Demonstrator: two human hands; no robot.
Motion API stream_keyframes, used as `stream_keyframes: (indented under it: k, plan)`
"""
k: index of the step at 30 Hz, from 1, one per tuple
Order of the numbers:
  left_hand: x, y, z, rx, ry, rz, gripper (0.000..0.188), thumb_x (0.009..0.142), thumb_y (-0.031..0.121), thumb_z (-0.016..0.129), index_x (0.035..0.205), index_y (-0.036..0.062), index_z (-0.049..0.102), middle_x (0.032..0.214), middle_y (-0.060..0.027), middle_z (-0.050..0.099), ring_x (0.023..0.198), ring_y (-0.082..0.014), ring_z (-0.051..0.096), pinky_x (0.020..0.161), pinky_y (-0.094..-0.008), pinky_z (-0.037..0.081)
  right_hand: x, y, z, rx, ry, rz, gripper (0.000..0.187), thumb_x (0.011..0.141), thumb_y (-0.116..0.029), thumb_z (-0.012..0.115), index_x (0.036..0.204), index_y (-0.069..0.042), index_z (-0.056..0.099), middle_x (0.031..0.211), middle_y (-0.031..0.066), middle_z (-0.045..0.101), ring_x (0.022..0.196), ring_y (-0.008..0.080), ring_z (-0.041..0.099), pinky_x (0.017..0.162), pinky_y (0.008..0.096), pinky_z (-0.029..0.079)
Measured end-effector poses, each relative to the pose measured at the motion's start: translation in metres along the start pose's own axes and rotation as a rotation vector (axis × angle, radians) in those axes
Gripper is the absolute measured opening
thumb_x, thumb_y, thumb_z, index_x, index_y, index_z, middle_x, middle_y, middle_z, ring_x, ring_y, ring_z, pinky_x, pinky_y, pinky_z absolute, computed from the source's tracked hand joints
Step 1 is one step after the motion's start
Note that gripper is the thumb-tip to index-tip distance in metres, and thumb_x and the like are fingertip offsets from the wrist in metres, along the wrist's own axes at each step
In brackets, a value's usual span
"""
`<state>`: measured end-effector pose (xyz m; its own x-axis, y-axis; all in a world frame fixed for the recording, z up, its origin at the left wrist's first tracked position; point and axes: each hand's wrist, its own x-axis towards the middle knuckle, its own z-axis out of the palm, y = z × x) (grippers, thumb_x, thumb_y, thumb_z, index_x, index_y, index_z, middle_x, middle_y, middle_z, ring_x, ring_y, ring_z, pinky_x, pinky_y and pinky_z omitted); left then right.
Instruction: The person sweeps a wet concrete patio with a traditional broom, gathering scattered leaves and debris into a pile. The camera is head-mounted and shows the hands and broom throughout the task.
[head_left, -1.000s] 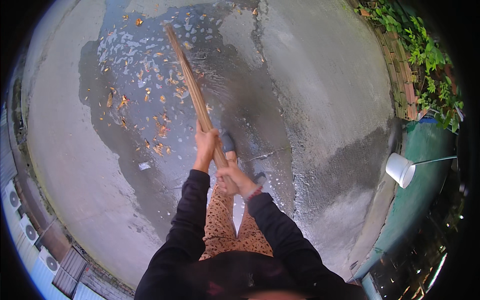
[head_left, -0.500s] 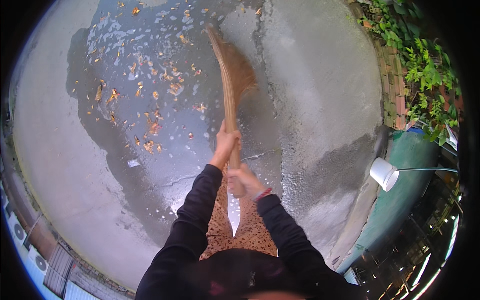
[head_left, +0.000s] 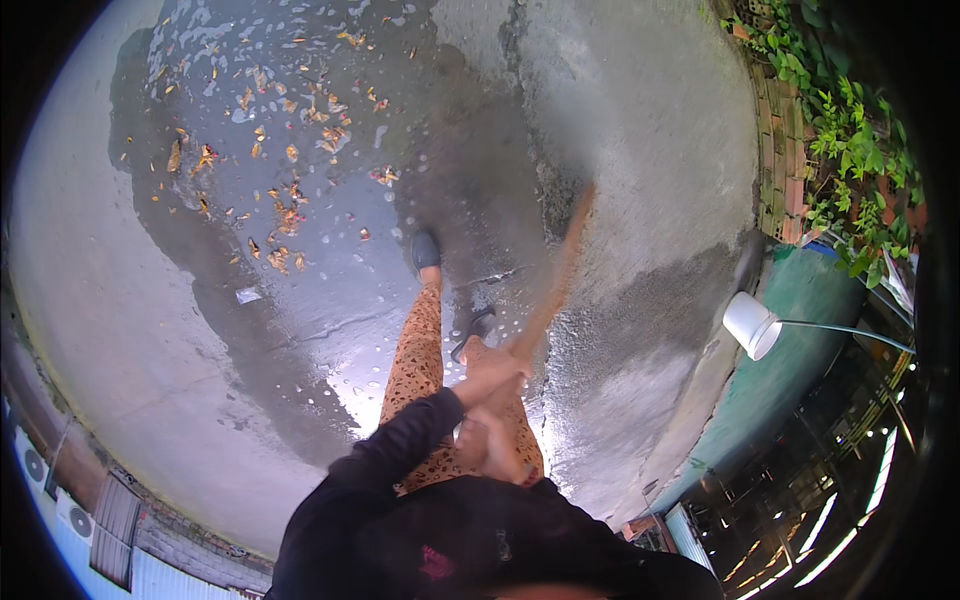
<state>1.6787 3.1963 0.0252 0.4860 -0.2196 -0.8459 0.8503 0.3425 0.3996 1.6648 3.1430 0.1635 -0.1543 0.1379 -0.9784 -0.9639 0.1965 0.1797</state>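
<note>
Holding a motion-blurred broom (head_left: pixel 572 250) to the left of the white bucket (head_left: pixel 750 325).
Left of the bucket and nearer the wearer, the left grip (head_left: pixel 495 374) is clamped around the broom; the right grip (head_left: pixel 486 442), blurred, is closed on it farther down. The broom slants ahead over the concrete floor (head_left: pixel 660 180), its far end too smeared to make out. Well left of the bucket lie scattered brown leaves (head_left: pixel 289 216); beyond it grow green plants (head_left: pixel 855 140).
</note>
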Motion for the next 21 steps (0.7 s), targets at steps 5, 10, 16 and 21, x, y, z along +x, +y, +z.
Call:
stream_keyframes:
  k: [5, 10, 16, 21]
  plan:
    - [-0.019, -0.001, -0.138, -0.49, 0.267, -0.047, 0.077, 0.074, 0.002, 0.062, 0.145, 0.0074, 0.032, 0.071, -0.0062, 0.056, 0.055, -0.0148, 0.057, 0.049, -0.0309, 0.05, 0.071, 0.033, 0.085, -0.329, -0.2, 0.01, 0.015, 0.081, -0.008, 0.06, 0.086, 0.001, 0.05, 0.069, 0.0069, 0.052, 0.054, 0.0185, 0.056, 0.051, 0.0346, 0.052]
    - [-0.009, 0.081, -0.21, -0.698, 0.516, 0.323, 0.05, 0.074, -0.004, 0.056, 0.122, 0.0046, 0.04, 0.072, -0.0077, 0.051, 0.054, -0.0158, 0.052, 0.046, -0.0304, 0.048, 0.099, -0.046, 0.156, -0.647, -0.469, -0.129, 0.026, 0.077, -0.007, 0.063, 0.095, 0.0, 0.046, 0.066, 0.0072, 0.054, 0.045, 0.018, 0.056, 0.039, 0.0319, 0.048]
    - [0.033, 0.151, -0.104, -0.536, 0.583, 0.606, 0.096, 0.073, -0.004, 0.052, 0.15, 0.0131, -0.003, 0.09, -0.0163, 0.052, 0.054, -0.0211, 0.055, 0.046, -0.0328, 0.05, 0.035, -0.166, 0.088, -0.856, -0.369, -0.319, 0.03, 0.079, -0.007, 0.062, 0.103, 0.0, 0.045, 0.061, 0.0053, 0.051, 0.044, 0.0131, 0.053, 0.038, 0.0273, 0.047]
    - [0.049, 0.129, 0.035, -0.496, 0.089, 0.429, 0.092, 0.072, -0.005, 0.058, 0.15, 0.0071, 0.01, 0.092, -0.0171, 0.057, 0.06, -0.0192, 0.058, 0.047, -0.0324, 0.046, -0.026, -0.115, 0.002, -0.441, -0.154, -0.37, 0.023, 0.08, -0.007, 0.06, 0.097, -0.001, 0.047, 0.061, 0.0049, 0.05, 0.045, 0.0162, 0.052, 0.042, 0.0295, 0.047]
